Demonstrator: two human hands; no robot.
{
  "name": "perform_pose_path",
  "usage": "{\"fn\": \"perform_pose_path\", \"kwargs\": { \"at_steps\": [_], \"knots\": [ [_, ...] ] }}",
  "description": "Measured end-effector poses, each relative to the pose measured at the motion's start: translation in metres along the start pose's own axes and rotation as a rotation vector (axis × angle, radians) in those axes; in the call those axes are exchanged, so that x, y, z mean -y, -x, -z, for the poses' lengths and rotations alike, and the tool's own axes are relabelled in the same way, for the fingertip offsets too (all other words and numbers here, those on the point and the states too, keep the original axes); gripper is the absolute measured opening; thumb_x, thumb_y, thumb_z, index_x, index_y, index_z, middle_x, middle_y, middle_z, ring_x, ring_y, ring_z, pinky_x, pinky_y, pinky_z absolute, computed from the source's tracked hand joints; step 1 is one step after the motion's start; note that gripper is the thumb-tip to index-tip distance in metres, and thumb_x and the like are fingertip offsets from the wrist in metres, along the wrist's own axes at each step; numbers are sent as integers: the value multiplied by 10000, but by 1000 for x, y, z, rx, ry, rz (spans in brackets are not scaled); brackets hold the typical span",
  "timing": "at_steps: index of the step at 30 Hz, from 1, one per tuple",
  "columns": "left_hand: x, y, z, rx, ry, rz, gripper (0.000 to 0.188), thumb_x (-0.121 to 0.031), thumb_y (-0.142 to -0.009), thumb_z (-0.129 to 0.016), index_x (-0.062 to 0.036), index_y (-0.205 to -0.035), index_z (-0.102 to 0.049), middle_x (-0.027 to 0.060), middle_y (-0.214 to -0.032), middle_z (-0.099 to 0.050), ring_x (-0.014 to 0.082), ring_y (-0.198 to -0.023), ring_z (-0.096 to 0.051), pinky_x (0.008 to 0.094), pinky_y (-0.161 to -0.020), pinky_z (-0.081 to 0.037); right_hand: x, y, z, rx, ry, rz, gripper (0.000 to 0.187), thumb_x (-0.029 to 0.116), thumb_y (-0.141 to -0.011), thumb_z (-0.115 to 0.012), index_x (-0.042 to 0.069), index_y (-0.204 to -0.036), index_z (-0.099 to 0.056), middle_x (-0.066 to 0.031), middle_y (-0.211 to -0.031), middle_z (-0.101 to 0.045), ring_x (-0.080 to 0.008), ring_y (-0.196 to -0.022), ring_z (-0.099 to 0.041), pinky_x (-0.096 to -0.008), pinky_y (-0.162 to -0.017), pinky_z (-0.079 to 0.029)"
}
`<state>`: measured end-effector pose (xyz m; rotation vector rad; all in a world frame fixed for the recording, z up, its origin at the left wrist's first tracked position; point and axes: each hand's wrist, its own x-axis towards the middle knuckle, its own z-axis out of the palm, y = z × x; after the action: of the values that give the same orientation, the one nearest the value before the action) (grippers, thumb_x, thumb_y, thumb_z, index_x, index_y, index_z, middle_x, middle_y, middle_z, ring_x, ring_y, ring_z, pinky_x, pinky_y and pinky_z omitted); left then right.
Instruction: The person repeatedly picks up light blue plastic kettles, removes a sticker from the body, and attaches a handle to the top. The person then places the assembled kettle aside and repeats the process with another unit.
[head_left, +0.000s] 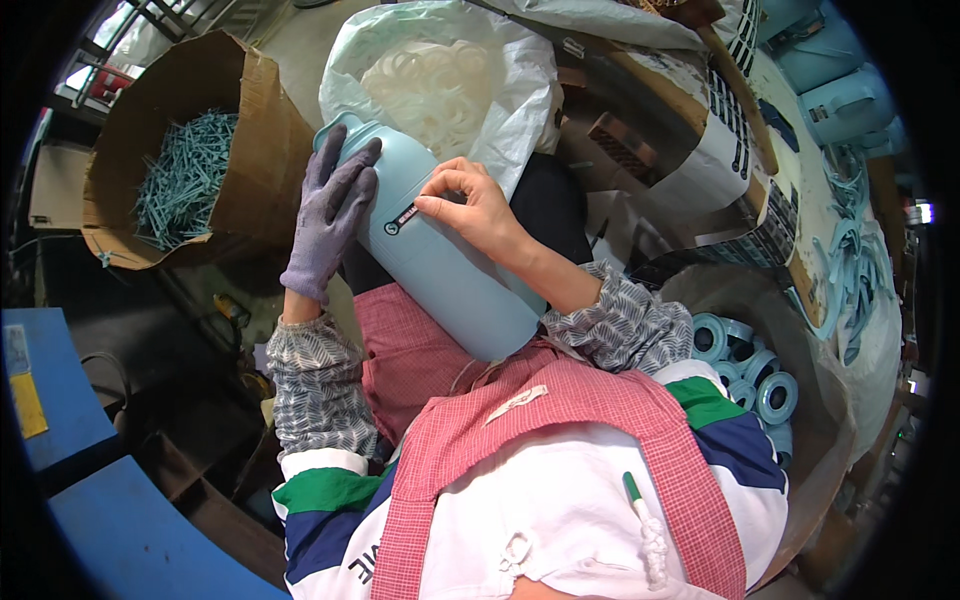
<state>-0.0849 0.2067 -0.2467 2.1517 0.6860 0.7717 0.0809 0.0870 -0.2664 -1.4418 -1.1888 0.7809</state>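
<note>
The person sits in a red apron (470,425), with things to the left, ahead and to the right. A brown box (270,130) on the left holds lots of thin blue sticks (190,180). Straight ahead, a white sack (345,75) is open, with pale rings (430,85) inside. On the right, by the elbow, are round blue parts (776,397).

The blue bottle (450,275) lies aslant on the person's lap. Its neck end points away to the left, and its bottom is close to the apron. It looks like hard, smooth plastic, and probably has nothing in it, so it should be light. It may bend a bit if someone pushes hard on the wide side. It is not likely to break, but it could slide or roll on the lap. A good place to hold it is the narrow neck end, with the lap under the rest.

The left hand (330,195) wears a purple glove. Its fingers are spread and rest on the bottle near the neck. The right hand (480,210) is bare. Its thumb and first finger are together, pinching one end of the label.

The label (403,216) is small, thin and black, and lies on the bottle's upper side. It looks soft and could crease, so its end is the best place to hold.
</note>
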Motion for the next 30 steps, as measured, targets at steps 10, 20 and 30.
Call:
{"fn": "perform_pose_path", "kwargs": {
  "at_steps": [10,20,30],
  "knots": [
    [-13,-1,-1,79,-197,-58,712,-316,-644,-781,-147,-1274,-496,183,-1407,-302,354,-1248,-356,445,-1035,-298,-18,-1,-10,-187,197,147,216,206,-737,-708,43,-751,-567,-75,-879,-505,-198,-882,-498,-296,-781,-406],
    [0,-112,-8,634,-500,165,365,-448,-803,-593,-130,-969,-656,135,-963,-642,316,-934,-592,375,-794,-473,29,-20,-10,263,-136,559,62,78,-777,-633,63,-833,-612,-95,-776,-583,-244,-757,-588,-350,-683,-467],
    [19,129,32,310,336,915,238,-135,-801,-677,20,-975,-630,25,-834,-636,87,-738,-557,229,-663,-449,26,-213,220,-268,1175,94,186,148,-751,-570,33,-851,-676,-155,-889,-660,-316,-855,-636,-404,-734,-511]
  ]
}}
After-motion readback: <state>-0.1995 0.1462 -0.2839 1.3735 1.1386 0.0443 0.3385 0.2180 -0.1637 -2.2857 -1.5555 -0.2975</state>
